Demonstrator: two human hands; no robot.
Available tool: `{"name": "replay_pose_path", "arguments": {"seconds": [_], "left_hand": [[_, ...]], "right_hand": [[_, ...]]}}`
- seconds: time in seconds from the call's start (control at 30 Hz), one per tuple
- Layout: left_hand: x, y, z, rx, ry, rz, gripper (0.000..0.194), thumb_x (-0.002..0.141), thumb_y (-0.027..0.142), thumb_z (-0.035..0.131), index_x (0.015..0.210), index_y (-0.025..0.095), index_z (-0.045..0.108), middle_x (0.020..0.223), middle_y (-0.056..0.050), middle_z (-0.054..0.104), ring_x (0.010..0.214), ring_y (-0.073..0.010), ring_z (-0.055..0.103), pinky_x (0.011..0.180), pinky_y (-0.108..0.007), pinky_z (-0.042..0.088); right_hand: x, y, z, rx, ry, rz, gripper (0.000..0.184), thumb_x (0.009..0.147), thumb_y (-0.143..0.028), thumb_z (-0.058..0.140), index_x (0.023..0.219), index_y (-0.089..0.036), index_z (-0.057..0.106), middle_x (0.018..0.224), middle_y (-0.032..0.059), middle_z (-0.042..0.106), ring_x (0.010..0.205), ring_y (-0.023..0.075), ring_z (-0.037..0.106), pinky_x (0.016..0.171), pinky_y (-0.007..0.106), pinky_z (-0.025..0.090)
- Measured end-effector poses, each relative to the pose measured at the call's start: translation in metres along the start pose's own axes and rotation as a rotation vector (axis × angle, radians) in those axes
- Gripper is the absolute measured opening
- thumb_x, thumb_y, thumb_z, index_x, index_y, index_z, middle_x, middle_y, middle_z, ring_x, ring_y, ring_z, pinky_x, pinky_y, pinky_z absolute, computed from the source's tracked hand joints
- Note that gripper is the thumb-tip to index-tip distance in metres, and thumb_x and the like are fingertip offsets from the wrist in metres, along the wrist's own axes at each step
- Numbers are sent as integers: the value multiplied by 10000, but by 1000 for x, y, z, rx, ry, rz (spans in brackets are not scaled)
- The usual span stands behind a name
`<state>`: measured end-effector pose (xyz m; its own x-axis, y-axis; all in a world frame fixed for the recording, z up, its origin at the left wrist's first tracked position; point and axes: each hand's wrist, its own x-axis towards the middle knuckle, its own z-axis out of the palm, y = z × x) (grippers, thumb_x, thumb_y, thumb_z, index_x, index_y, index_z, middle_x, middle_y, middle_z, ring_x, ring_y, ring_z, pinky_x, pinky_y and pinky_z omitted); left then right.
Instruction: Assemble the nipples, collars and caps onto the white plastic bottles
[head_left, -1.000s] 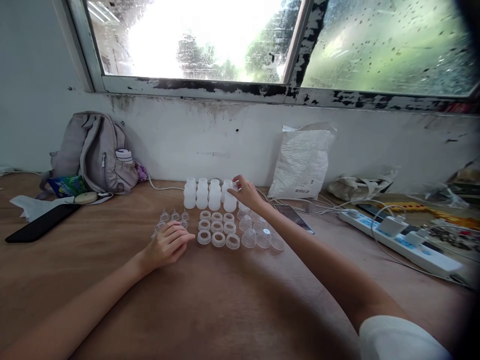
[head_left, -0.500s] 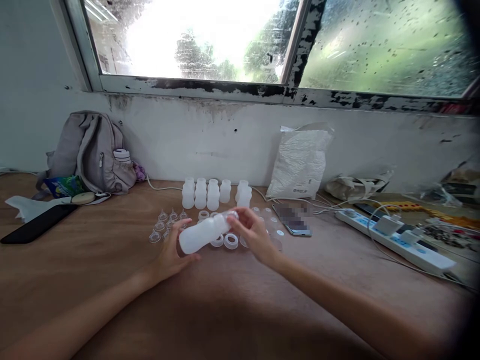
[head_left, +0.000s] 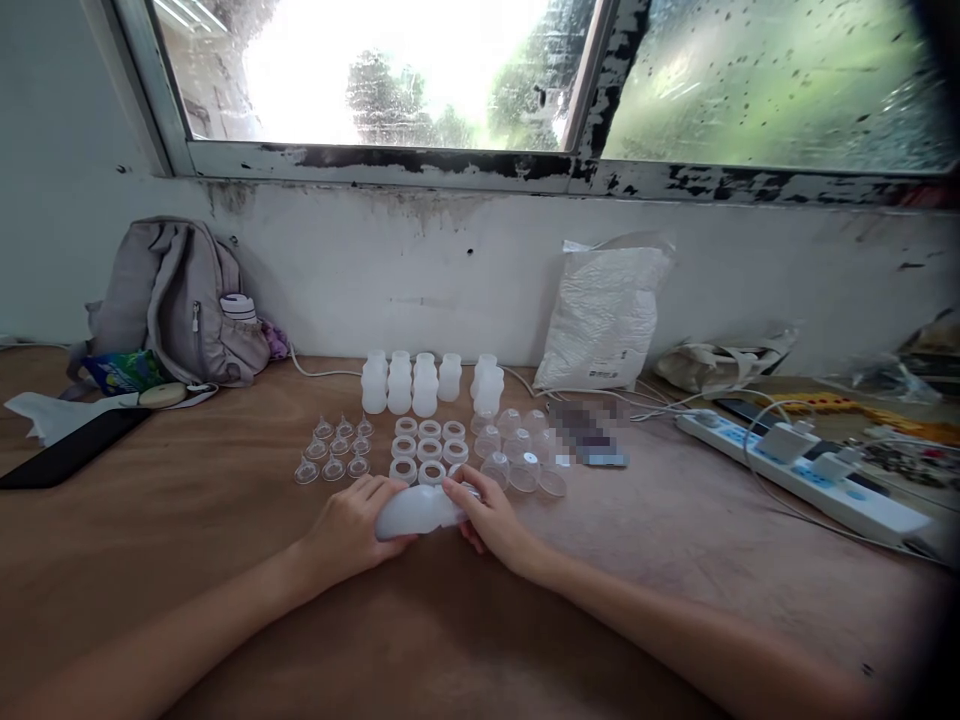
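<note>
The left hand (head_left: 360, 522) and the right hand (head_left: 495, 522) share a white bottle (head_left: 415, 512), lying almost level in front of the white rings (head_left: 430, 458) at the middle of the counter (head_left: 465, 640); the left fingers curl around its broad end, the right fingers close on its narrower end. Clear teats (head_left: 335, 467) stand to the left of the rings, clear domes (head_left: 518, 447) to their right, more bottles (head_left: 424, 390) upright behind them
</note>
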<state>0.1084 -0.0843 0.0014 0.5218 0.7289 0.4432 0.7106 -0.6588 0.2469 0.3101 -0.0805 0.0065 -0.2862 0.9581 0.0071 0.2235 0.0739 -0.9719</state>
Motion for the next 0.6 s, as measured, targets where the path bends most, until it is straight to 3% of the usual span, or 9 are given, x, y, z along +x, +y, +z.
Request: {"name": "replay_pose_path", "arguments": {"seconds": [0.13, 0.23, 0.4, 0.6], "left_hand": [[-3, 2, 6, -50, -7, 31, 404, 656, 269, 578, 1036, 178, 474, 953, -62, 599, 846, -205, 571, 741, -318, 466], [-6, 2, 10, -139, 19, 56, 434, 608, 231, 591, 1024, 175, 478, 921, -55, 606, 811, -193, 581, 712, -301, 473], [-9, 12, 7, -243, 40, -4, 414, 589, 226, 598, 992, 177, 515, 853, -45, 614, 728, -174, 591, 637, -276, 474], [-7, 24, -4, -352, -39, -94, 390, 580, 232, 621, 962, 186, 555, 856, -30, 625, 725, -166, 595, 628, -261, 469]], "right_hand": [[-6, -3, 2, -129, 73, -215, 274, 820, -373, 419, 631, -177, 390, 520, -51, 382, 450, 60, 378, 412, 170, 299], [-10, -6, 2, -221, 107, -335, 290, 825, -328, 409, 586, -167, 373, 554, -40, 354, 514, 68, 345, 465, 183, 280], [-15, -5, 0, -310, 110, -386, 310, 835, -296, 380, 555, -164, 364, 498, -49, 293, 465, 60, 294, 440, 192, 233], [-17, -3, -2, -323, 112, -431, 316, 835, -281, 368, 544, -160, 380, 460, -55, 280, 414, 50, 273, 410, 190, 219]]}}
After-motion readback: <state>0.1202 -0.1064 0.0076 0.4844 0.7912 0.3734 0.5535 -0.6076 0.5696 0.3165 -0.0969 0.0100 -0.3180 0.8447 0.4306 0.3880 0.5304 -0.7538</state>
